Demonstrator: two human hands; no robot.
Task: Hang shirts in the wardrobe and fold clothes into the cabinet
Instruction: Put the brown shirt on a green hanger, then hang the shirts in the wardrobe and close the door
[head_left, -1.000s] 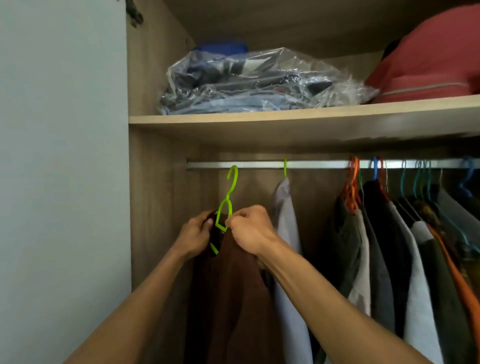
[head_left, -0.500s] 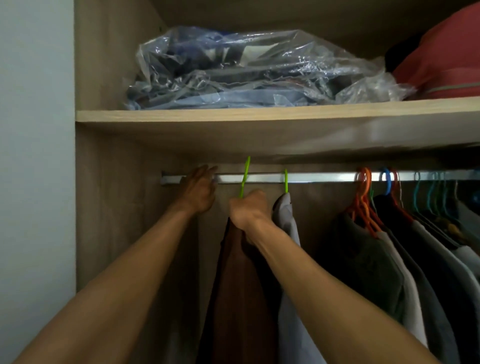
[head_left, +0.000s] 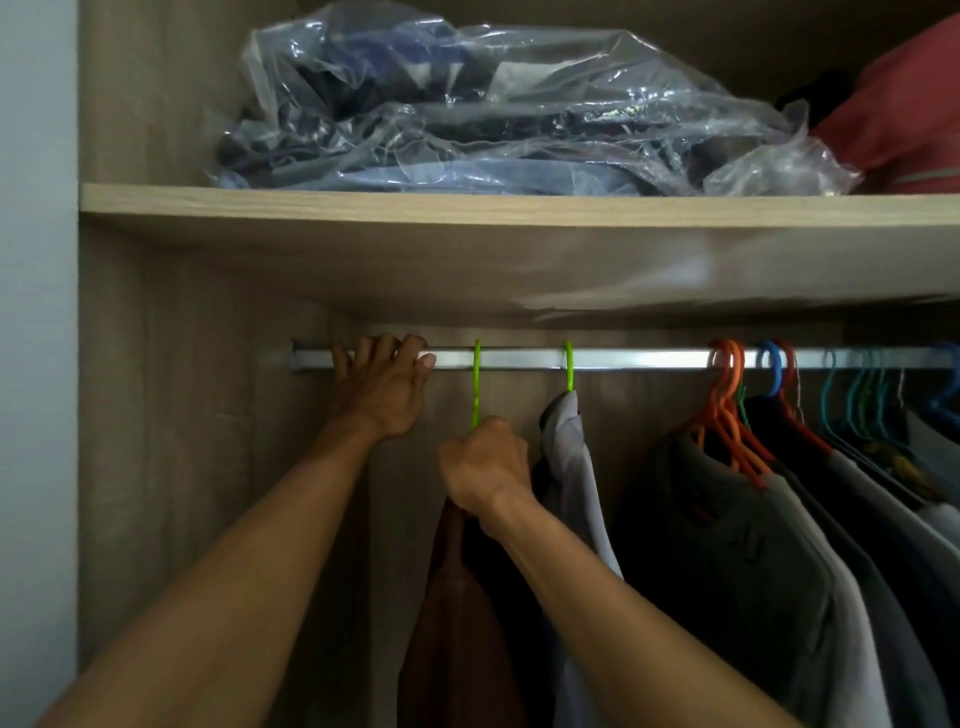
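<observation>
A brown shirt (head_left: 457, 613) hangs from a green hanger (head_left: 476, 384) whose hook is over the silver wardrobe rail (head_left: 634, 358). My right hand (head_left: 485, 470) is closed around the hanger's neck and the shirt's collar, just under the rail. My left hand (head_left: 382, 382) grips the rail's left end, fingers curled over it. To the right, a light grey shirt (head_left: 574, 478) hangs from a second green hanger (head_left: 569, 364), close against my right hand.
Further right hang several dark and grey garments (head_left: 753, 545) on orange, blue and teal hangers. A wooden shelf (head_left: 467, 205) above the rail carries a clear plastic bag of folded clothes (head_left: 493, 104) and a red bundle (head_left: 904, 104). The wardrobe's side wall (head_left: 171, 441) stands at left.
The green hanger with the brown shirt rose from below the rail until its hook went over it. My left hand left the hanger and took hold of the rail.
</observation>
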